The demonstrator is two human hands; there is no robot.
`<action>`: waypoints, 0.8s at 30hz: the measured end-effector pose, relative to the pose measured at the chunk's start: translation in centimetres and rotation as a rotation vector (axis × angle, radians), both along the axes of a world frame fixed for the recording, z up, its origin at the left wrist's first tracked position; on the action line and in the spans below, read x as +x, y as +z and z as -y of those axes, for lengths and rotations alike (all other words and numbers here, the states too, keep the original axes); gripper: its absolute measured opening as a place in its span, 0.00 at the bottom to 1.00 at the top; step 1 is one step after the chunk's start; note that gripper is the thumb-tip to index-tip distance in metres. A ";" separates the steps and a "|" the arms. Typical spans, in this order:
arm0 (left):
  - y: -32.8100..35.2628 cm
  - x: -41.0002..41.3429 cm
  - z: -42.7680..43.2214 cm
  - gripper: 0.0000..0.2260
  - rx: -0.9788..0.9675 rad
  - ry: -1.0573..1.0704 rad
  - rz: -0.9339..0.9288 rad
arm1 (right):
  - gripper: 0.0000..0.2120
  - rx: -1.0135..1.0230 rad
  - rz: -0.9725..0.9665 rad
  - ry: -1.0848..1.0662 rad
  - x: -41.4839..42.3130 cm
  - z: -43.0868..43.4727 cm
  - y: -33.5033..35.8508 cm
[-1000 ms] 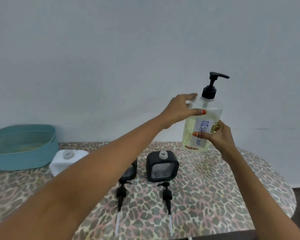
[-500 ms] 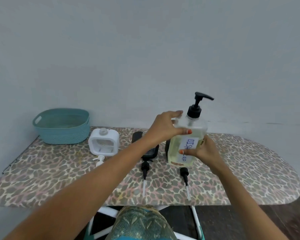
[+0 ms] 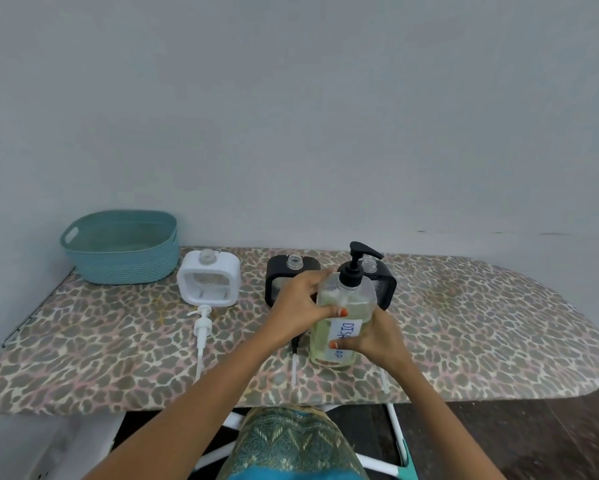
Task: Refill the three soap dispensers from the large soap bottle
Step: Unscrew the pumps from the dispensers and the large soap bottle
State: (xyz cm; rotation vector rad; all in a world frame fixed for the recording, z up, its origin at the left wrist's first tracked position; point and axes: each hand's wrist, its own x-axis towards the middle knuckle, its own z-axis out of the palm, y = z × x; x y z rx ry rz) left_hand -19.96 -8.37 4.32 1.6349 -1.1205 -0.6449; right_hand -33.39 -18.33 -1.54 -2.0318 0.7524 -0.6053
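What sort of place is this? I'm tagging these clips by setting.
Probably a room at home, set up ad hoc: the work surface is an ironing board in a leopard-print cover against a bare wall, with a woven teal basket on it and dark flooring below.

Single head-worn wide-angle view, looking forward and slightly down from above the near edge of the leopard-print board (image 3: 464, 327), which spans the frame's lower middle from left to right. A plain wall (image 3: 291, 116) fills the upper half, facing the camera. Both forearms enter from the bottom edge and meet right of centre, close to the lens. The floor (image 3: 550, 438) shows at lower right. No second view shares the scene.
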 end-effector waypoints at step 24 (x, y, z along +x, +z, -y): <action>-1.2 0.8 1.0 0.40 0.024 -0.048 0.042 | 0.13 -0.255 -0.024 -0.129 1.7 -0.7 10.2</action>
